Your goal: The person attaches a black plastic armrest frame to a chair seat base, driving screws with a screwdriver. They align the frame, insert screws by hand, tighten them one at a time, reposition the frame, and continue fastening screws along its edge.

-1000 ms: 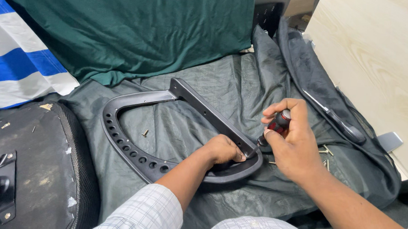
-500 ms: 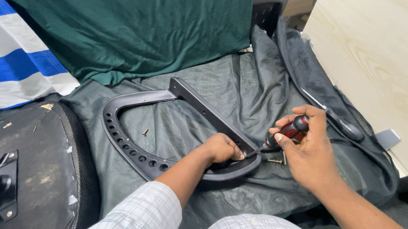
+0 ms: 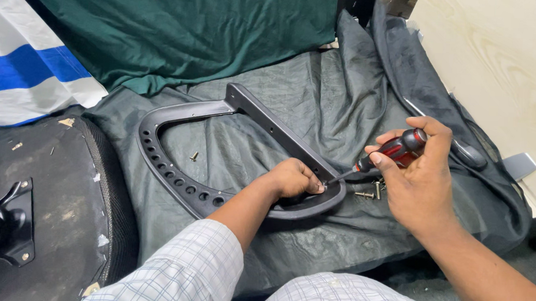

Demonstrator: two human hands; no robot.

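A rumpled grey fabric sheet [image 3: 321,98] lies open toward twelve o'clock. On it, centre, rests a black D-shaped plastic armrest frame [image 3: 174,169]. The left hand [image 3: 294,178] clasps its five-o'clock corner; the right hand [image 3: 418,181] grips a red-and-black screwdriver [image 3: 384,155], tip there. Loose brass screws [image 3: 368,191] lie beside.

Hidden and cut-off parts around the chair armrest

The left hand [image 3: 292,178] covers the lower right curve of the black armrest frame [image 3: 174,169], so whatever its fingertips pinch at the screwdriver [image 3: 387,153] tip is too small to tell. The right hand [image 3: 416,178] wraps most of the handle. Loose screws [image 3: 369,191] just below are partly hidden by that hand. At lower left, the black seat base [image 3: 47,217] is cut off by the frame edge, as are both forearms at the bottom.
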